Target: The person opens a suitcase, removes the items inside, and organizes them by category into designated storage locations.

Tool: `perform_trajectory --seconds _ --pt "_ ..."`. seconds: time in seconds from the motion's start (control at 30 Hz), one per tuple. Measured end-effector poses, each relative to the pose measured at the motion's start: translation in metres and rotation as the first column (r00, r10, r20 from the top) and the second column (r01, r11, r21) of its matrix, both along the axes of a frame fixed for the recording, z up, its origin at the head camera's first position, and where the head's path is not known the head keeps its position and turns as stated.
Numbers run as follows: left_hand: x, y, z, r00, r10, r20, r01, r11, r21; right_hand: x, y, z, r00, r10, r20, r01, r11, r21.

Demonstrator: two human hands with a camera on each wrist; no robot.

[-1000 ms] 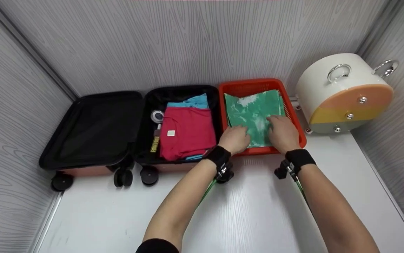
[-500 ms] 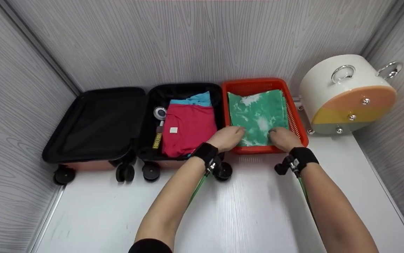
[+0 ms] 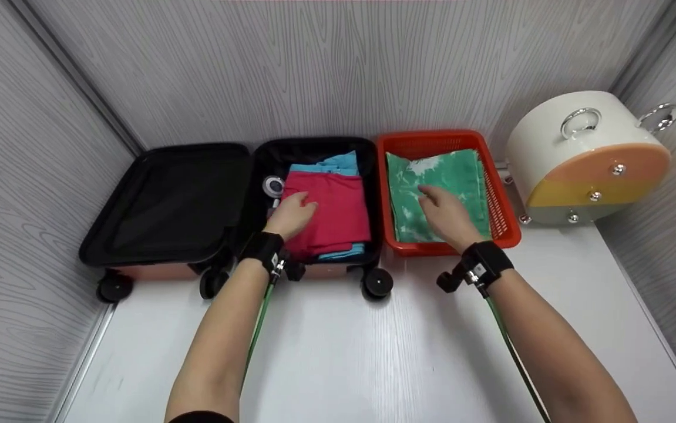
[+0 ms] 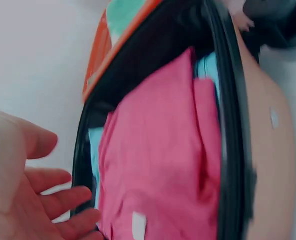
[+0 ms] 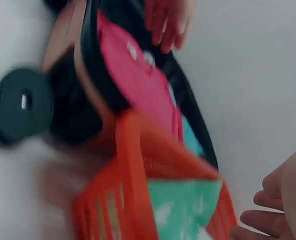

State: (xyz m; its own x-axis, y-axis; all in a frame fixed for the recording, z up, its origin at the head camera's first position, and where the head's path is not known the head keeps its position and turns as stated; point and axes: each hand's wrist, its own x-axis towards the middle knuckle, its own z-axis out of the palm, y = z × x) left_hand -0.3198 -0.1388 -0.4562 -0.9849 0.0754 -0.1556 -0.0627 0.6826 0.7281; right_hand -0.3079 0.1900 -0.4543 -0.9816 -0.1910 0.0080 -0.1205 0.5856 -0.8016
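Packing looks partway: red garment (image 3: 329, 214) lies in the suitcase (image 3: 314, 153) at centre under the flat left hand (image 3: 291, 216); green garment (image 3: 437, 191) waits in the orange basket (image 3: 505, 226), right hand (image 3: 446, 214) resting flat, gripping nothing.

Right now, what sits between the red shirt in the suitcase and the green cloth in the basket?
In the head view, only two walls: the suitcase's black side wall and the orange basket's rim. They stand side by side between the red shirt and the green cloth.
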Motion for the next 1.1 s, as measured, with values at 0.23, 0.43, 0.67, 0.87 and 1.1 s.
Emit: perform_trajectory --seconds 0.23,0.43,0.67,0.87,1.1 --pt "0.011 -0.03 -0.012 0.99 0.098 0.102 -0.092 0.994 -0.061 0.011 -0.061 0.0 0.991 0.13 0.009 -0.127 0.977 -0.17" --pt "0.021 -0.035 -0.023 0.97 0.145 0.196 -0.135 0.989 -0.063 0.01 -0.099 -0.01 0.951 0.179 0.251 -0.124 0.967 -0.221" --pt "0.023 -0.035 -0.034 0.962 0.202 0.183 -0.191 0.978 -0.078 0.004 -0.122 -0.017 0.909 0.075 0.409 0.039 0.964 -0.263" --pt "0.021 -0.036 -0.041 0.949 0.243 0.201 -0.237 0.97 -0.055 -0.001 -0.132 -0.024 0.87 0.03 0.492 0.128 0.95 -0.285" --pt "0.021 -0.038 -0.04 0.946 0.266 0.186 -0.27 0.963 -0.006 -0.001 -0.139 -0.028 0.9 -0.026 0.435 0.175 0.936 -0.305"
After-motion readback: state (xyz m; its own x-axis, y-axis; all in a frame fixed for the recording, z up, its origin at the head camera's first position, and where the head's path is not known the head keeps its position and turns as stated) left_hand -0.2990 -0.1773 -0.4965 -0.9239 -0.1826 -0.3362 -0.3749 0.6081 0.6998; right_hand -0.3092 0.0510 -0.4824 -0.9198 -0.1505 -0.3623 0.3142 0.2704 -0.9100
